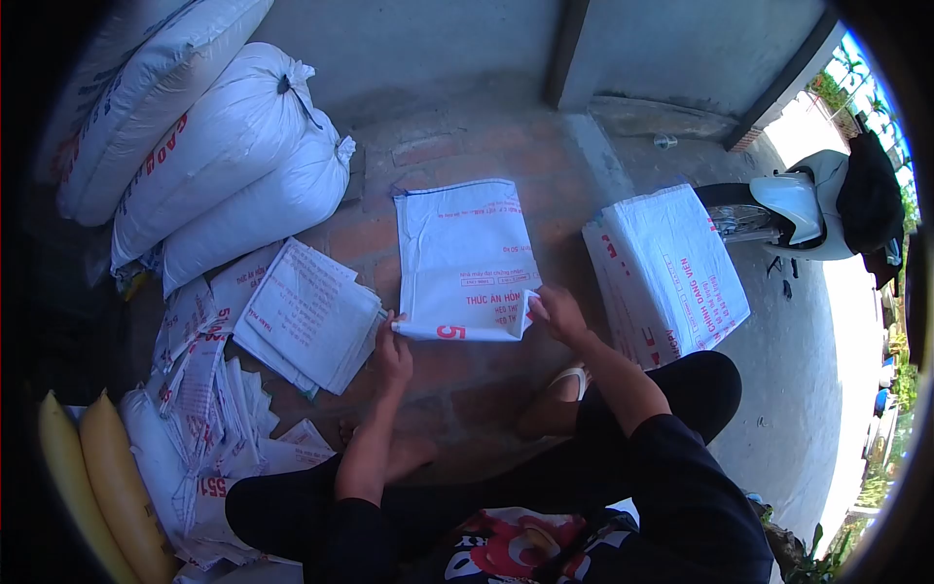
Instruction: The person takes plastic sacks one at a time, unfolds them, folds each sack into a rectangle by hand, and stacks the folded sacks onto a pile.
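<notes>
A flat white woven sack (462, 238) with red and blue printing lies on the brick floor in front of me, its near edge lifted and folded over. My left hand (392, 358) is closed on the near left corner of this sack. At the near right corner, my right hand (558, 313) has its fingers closed round the folded edge. Just left of the sack lies a pile of flat printed sacks (309, 313), close to my left hand. To the right rises a neat stack of folded white sacks (671, 273), apart from my right hand.
Full tied white sacks (219, 146) are heaped at the upper left. Loose crumpled sacks (209, 419) and yellow filled bags (115, 477) are at the lower left. A parked motorbike (803, 204) stands at the right by the doorway. A wall (448, 49) closes the far side.
</notes>
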`<state>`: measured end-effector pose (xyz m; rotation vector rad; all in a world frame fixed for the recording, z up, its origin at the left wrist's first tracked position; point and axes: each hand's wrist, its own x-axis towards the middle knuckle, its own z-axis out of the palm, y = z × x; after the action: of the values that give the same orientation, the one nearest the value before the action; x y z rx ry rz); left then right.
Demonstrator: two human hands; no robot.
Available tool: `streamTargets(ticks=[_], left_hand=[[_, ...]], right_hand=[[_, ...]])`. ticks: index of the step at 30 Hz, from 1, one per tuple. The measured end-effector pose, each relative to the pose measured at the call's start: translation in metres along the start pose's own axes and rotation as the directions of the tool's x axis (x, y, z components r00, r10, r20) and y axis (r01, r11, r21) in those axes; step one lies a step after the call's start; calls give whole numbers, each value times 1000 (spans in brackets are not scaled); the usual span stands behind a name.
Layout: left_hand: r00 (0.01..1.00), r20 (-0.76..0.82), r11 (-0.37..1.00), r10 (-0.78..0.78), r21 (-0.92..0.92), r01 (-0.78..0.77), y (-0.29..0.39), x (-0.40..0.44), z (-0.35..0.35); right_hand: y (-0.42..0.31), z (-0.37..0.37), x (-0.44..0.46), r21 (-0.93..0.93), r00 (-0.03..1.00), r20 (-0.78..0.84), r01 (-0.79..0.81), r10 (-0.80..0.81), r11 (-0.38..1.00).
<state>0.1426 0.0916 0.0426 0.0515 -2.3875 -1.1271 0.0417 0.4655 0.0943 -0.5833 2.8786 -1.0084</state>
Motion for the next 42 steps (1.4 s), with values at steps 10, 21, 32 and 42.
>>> streamTargets(ticks=[10,21,32,42], left_hand=[[908,-110,914,-405,-46,402,31,46,-7],[786,268,750,-557,-243,615,-53,99,35],[912,-23,858,-410,329,394,-23,91,58],[933,359,-570,-12,-769,289,195,157,-40]], right_hand=[[-31,1,54,404,778,-139,-521,613,752],[35,59,141,393,866,15,-465,500,793],[23,81,129,33,939,-164,-301,302,953],[17,84,86,88,826,-513,-220,233,972]])
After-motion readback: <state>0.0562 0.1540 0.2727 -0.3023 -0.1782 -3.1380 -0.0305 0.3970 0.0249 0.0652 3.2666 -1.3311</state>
